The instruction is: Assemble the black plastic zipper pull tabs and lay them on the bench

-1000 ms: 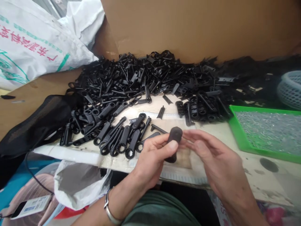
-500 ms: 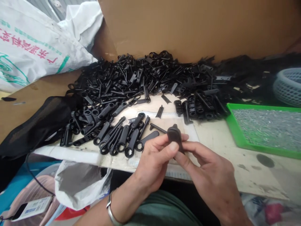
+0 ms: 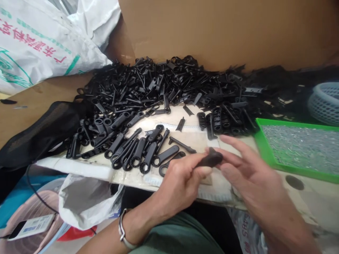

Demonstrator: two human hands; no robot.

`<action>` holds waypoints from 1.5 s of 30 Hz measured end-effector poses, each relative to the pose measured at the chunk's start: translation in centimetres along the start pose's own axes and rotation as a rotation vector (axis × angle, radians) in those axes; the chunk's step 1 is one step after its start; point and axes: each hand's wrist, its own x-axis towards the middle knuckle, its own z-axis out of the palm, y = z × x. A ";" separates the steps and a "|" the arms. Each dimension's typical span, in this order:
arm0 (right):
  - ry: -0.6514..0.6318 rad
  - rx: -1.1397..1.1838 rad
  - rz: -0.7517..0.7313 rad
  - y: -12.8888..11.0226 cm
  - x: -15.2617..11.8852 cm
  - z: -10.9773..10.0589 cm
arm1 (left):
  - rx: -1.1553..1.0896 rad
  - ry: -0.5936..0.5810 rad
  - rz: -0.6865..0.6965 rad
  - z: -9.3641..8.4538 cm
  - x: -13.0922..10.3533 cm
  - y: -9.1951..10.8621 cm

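Note:
My left hand (image 3: 180, 181) pinches a dark plastic part (image 3: 211, 159) between thumb and fingers, holding it lying nearly level above the table edge. My right hand (image 3: 254, 176) is at the part's right end with its fingers apart; whether a fingertip touches the part I cannot tell. Just left of my hands lie several black ring-ended plastic handles (image 3: 149, 155), side by side. Behind them a slim black rod-like piece (image 3: 182, 144) and a short flat black piece (image 3: 180, 124) rest on the table.
A big heap of black plastic parts (image 3: 148, 81) lies against the cardboard wall (image 3: 227, 31). At right stand a green tray (image 3: 267, 148) of small metal pins and a pale blue basket (image 3: 324, 102). White sacks (image 3: 53, 46) lean at left; a pink basket (image 3: 26, 243) sits below.
The part has tipped from upright to nearly level and shifted right with my left hand. My right hand has moved right and its fingers have spread off the part.

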 end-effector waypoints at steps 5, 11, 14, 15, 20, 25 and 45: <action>-0.150 0.333 0.004 0.7 0.0 1.6 | -0.020 -0.067 0.026 0.3 0.1 0.0; -0.122 0.530 -0.002 0.6 0.2 2.3 | -0.076 -0.056 -0.076 -0.1 -0.1 -0.2; -0.123 0.528 -0.046 0.4 -0.2 2.0 | -0.070 -0.055 -0.041 -0.2 -0.3 0.1; -0.119 0.513 -0.059 0.4 -0.4 1.8 | -0.061 -0.050 -0.019 -0.2 -0.4 0.3; 0.003 0.414 -0.076 0.6 -1.4 2.1 | -0.048 -0.041 0.078 0.1 -0.7 0.6; 0.033 0.526 0.014 1.2 -0.5 3.7 | -0.006 -0.003 0.001 0.2 -0.1 -0.6; 0.046 0.495 0.169 1.9 0.7 4.5 | -0.083 0.055 -0.175 0.2 0.9 -1.6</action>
